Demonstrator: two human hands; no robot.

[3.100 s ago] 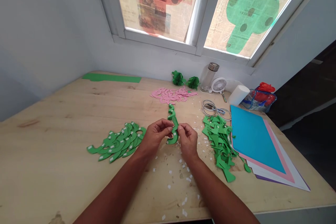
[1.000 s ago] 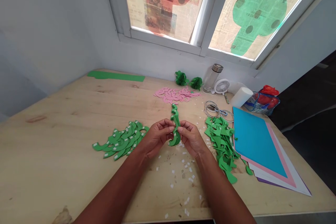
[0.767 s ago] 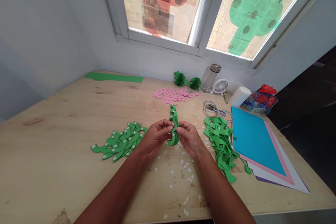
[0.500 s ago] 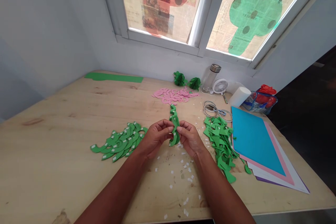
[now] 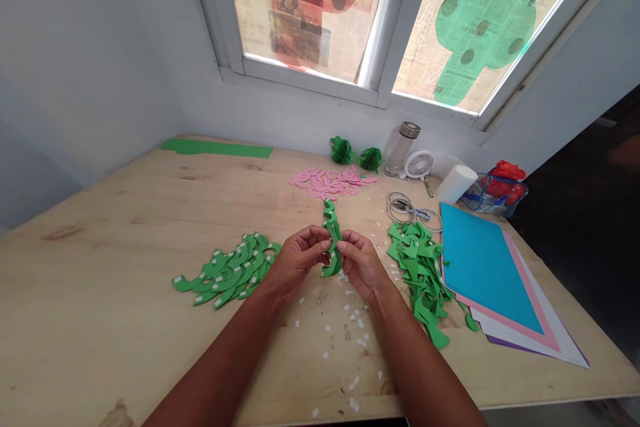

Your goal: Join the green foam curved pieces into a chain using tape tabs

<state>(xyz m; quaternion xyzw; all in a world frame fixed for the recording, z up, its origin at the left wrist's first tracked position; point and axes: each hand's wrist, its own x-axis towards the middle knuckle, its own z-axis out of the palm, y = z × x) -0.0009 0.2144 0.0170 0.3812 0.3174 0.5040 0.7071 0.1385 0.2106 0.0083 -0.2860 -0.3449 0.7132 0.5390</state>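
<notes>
Both hands meet over the middle of the table. My left hand (image 5: 304, 255) pinches the left edge of a curved green piece (image 5: 330, 213), which looks like layered foam or paper with small white squares. Closed on the same piece from the right is my right hand (image 5: 361, 259). The piece stands roughly upright between the fingertips, its top curling above them. Left of my left hand lies a pile of curved green pieces (image 5: 233, 273) bearing white squares. Green scraps (image 5: 423, 273) are heaped to the right of my right hand. Small white bits (image 5: 355, 320) are scattered below the hands.
Pink cutouts (image 5: 330, 181) and green paper ornaments (image 5: 342, 149) lie behind the hands. Scissors (image 5: 401, 207), a bottle (image 5: 401, 150), a small fan (image 5: 418, 163) and a white roll (image 5: 457, 184) stand or lie back right. Coloured sheets (image 5: 493, 267) cover the right side. A green strip (image 5: 220, 147) lies back left.
The lower end of the held green piece has shifted very slightly. Both hands keep nearly the same place and grip.
</notes>
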